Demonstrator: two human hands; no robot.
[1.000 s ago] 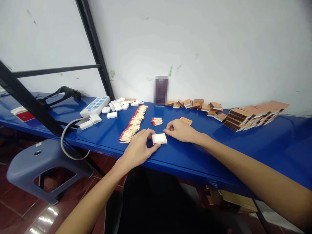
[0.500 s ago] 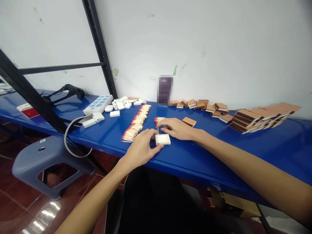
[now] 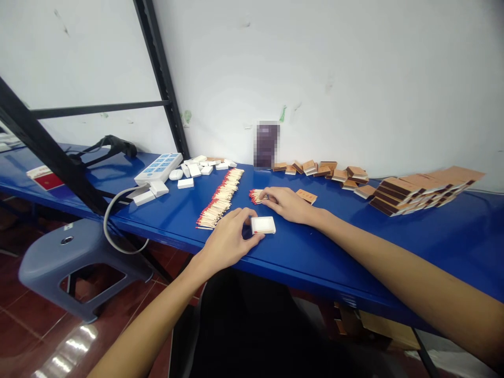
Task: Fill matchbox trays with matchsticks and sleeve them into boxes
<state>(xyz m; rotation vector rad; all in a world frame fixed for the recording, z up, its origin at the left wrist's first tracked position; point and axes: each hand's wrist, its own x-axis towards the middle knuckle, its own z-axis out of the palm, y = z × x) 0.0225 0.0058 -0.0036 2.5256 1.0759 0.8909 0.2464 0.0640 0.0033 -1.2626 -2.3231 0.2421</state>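
Evidently, the left hand [image 3: 230,233] has thumb and fingers set around the left end of a small white tray [image 3: 263,224], gripping it lightly near the front edge of the blue surface [image 3: 289,252]. A red match head shows inside the tray, at its near left corner. Farther from that edge, the right hand [image 3: 289,203] is curled with its fingertips at a little pile of matches [image 3: 256,196]; the fingers hide whether it pinches one, so I cannot tell. Just beyond this hand lies an orange matchbox [image 3: 307,197], partly covered by it. Left of the pile, a long row of red-tipped matches [image 3: 221,198] slants from the left hand toward the back edge. More white trays [image 3: 195,170] lie in a loose heap at the left of the row, beside a white mouse [image 3: 176,175] and a white box with blue panels [image 3: 160,168]. Along the back edge, loose matchboxes [image 3: 331,174] run right from a blurred dark object [image 3: 266,144], and stacked matchboxes [image 3: 423,190] stand toward the right end. Beneath the surface's left part is a grey-blue stool [image 3: 47,257].
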